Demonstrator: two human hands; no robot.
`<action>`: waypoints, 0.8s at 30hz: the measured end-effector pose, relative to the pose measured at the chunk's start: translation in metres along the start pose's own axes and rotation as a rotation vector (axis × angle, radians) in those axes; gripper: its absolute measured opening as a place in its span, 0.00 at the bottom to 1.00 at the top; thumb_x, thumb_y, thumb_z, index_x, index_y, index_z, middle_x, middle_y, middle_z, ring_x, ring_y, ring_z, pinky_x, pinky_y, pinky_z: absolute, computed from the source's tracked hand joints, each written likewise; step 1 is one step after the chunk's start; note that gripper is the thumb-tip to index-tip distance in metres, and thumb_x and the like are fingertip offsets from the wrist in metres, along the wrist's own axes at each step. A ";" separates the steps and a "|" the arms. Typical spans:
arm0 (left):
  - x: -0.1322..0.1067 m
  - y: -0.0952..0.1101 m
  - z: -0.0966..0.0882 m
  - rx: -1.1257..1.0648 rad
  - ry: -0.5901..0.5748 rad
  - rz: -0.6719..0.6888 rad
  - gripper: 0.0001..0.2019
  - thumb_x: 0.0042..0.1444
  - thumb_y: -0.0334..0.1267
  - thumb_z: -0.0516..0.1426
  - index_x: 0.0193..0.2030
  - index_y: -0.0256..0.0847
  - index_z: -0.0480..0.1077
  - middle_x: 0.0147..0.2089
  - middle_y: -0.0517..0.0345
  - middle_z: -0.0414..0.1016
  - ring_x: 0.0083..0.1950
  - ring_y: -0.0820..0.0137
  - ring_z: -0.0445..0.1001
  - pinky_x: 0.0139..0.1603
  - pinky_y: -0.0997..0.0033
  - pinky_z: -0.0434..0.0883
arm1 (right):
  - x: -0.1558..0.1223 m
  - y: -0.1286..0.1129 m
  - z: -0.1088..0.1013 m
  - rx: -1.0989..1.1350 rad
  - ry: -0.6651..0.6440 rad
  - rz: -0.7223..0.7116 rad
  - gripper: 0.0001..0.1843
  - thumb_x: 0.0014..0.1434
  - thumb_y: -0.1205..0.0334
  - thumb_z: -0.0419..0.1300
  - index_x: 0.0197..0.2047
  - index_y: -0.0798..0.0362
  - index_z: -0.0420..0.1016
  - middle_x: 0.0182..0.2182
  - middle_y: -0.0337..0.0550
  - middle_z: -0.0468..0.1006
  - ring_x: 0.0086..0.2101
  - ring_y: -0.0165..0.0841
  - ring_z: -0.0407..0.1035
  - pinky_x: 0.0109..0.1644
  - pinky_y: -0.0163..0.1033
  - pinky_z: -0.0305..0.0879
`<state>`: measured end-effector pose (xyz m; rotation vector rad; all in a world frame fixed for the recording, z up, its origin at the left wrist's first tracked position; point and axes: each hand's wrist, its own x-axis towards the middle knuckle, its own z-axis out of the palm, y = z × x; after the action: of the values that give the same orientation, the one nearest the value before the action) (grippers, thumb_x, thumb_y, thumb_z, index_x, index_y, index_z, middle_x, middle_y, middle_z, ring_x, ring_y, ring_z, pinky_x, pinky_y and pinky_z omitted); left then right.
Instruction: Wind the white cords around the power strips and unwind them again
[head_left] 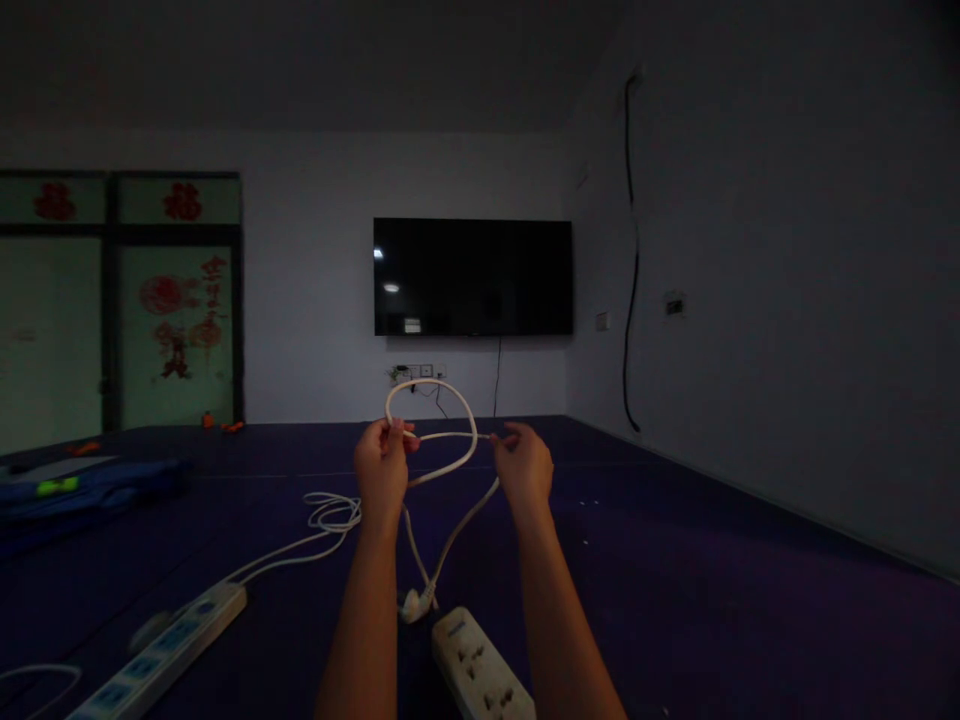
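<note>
A white power cord (471, 415) rises in a loop between my two hands above the purple surface. My left hand (381, 462) pinches the cord at the loop's left side. On the right, my right hand (523, 463) has its thumb and fingers closed on a stretch of the same cord, which runs across between the hands. The cord hangs down to a white plug (417, 603), just beyond a white power strip (480, 660) lying between my forearms. Part of that strip is cut off by the lower edge.
A second power strip (176, 640) lies at the lower left, its coiled cord (334, 510) near my left forearm. Blue folded cloth (97, 485) sits at the far left. A television (472, 277) hangs on the far wall, and a dark cable (630, 330) runs down the right wall.
</note>
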<state>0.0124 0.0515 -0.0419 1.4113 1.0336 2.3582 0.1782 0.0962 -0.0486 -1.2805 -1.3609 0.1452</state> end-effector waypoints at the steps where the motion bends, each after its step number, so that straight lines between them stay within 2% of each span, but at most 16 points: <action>1: 0.000 -0.001 -0.001 0.002 0.007 0.004 0.16 0.51 0.51 0.55 0.29 0.38 0.69 0.24 0.59 0.73 0.26 0.71 0.73 0.31 0.72 0.69 | 0.002 0.003 -0.002 -0.031 0.018 0.033 0.24 0.52 0.55 0.59 0.50 0.56 0.70 0.42 0.55 0.75 0.40 0.41 0.71 0.38 0.39 0.63; 2: 0.001 -0.001 -0.002 0.003 0.013 0.008 0.16 0.51 0.51 0.55 0.29 0.38 0.69 0.24 0.59 0.73 0.26 0.71 0.73 0.31 0.72 0.69 | 0.004 0.006 -0.003 -0.042 -0.013 0.072 0.27 0.49 0.54 0.62 0.52 0.56 0.68 0.44 0.57 0.74 0.41 0.41 0.71 0.37 0.39 0.63; 4: 0.002 -0.002 -0.004 0.005 0.023 0.014 0.16 0.51 0.50 0.55 0.29 0.38 0.70 0.23 0.58 0.73 0.26 0.71 0.73 0.31 0.72 0.69 | 0.006 0.014 -0.001 0.001 -0.203 0.150 0.27 0.47 0.53 0.64 0.49 0.56 0.70 0.40 0.56 0.76 0.36 0.39 0.73 0.33 0.37 0.63; 5: 0.002 -0.002 -0.004 0.004 0.029 0.017 0.16 0.52 0.50 0.55 0.29 0.38 0.69 0.23 0.58 0.73 0.26 0.71 0.73 0.31 0.72 0.69 | 0.006 0.018 0.002 0.055 -0.348 0.182 0.22 0.47 0.53 0.64 0.44 0.57 0.72 0.34 0.53 0.78 0.31 0.37 0.73 0.29 0.35 0.62; 7: 0.003 -0.002 -0.005 0.001 0.038 0.020 0.16 0.52 0.50 0.54 0.30 0.38 0.69 0.24 0.58 0.73 0.26 0.70 0.73 0.30 0.72 0.69 | 0.002 0.024 0.010 0.130 -0.541 0.209 0.13 0.49 0.56 0.63 0.31 0.57 0.74 0.20 0.45 0.76 0.22 0.32 0.71 0.21 0.31 0.58; 10: 0.003 -0.001 -0.005 -0.003 0.038 0.018 0.16 0.51 0.50 0.55 0.30 0.38 0.69 0.23 0.58 0.73 0.26 0.71 0.73 0.30 0.73 0.69 | -0.010 0.028 0.024 0.222 -0.699 0.224 0.10 0.50 0.61 0.63 0.23 0.57 0.70 0.13 0.40 0.72 0.15 0.29 0.67 0.16 0.28 0.53; 13: 0.003 0.000 -0.005 -0.011 0.040 0.010 0.15 0.50 0.50 0.55 0.29 0.38 0.69 0.23 0.59 0.72 0.25 0.71 0.72 0.30 0.73 0.69 | -0.019 0.026 0.030 0.324 -0.799 0.225 0.10 0.50 0.61 0.63 0.23 0.58 0.71 0.13 0.41 0.73 0.16 0.29 0.69 0.17 0.28 0.59; 18: 0.002 0.003 -0.006 -0.025 0.056 -0.013 0.16 0.48 0.51 0.57 0.28 0.37 0.69 0.23 0.58 0.72 0.24 0.72 0.71 0.28 0.74 0.68 | -0.018 0.016 0.028 0.466 -0.796 0.184 0.14 0.53 0.55 0.60 0.27 0.60 0.72 0.15 0.45 0.75 0.19 0.30 0.71 0.20 0.29 0.65; 24: -0.001 0.008 -0.003 -0.152 0.028 -0.084 0.17 0.44 0.51 0.60 0.27 0.36 0.69 0.25 0.57 0.73 0.24 0.74 0.70 0.28 0.74 0.68 | -0.001 0.004 0.015 0.519 -0.523 0.121 0.18 0.59 0.51 0.53 0.32 0.59 0.71 0.18 0.44 0.76 0.17 0.27 0.70 0.18 0.27 0.61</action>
<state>0.0112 0.0441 -0.0383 1.2595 0.8815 2.3471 0.1689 0.1059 -0.0564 -0.9073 -1.5412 0.9094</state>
